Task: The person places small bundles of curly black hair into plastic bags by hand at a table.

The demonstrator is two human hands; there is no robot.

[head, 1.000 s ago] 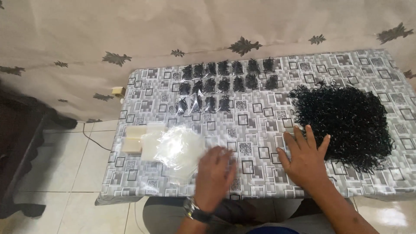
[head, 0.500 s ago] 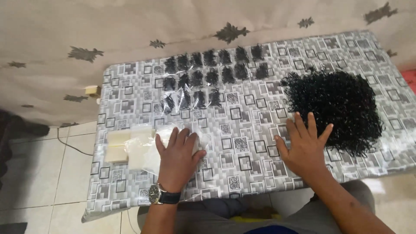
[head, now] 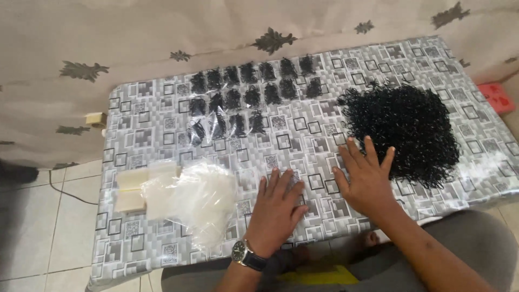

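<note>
Both hands lie flat and empty on the patterned table (head: 162, 108), fingers spread. The left hand (head: 277, 210), with a wristwatch (head: 246, 254), rests just beside a heap of clear plastic bags (head: 200, 194). The right hand (head: 367, 176) sits at the edge of a big pile of small black pieces (head: 403, 127). Rows of filled little bags (head: 248, 100) lie farther back, and nothing lies between the hands and either pile.
</note>
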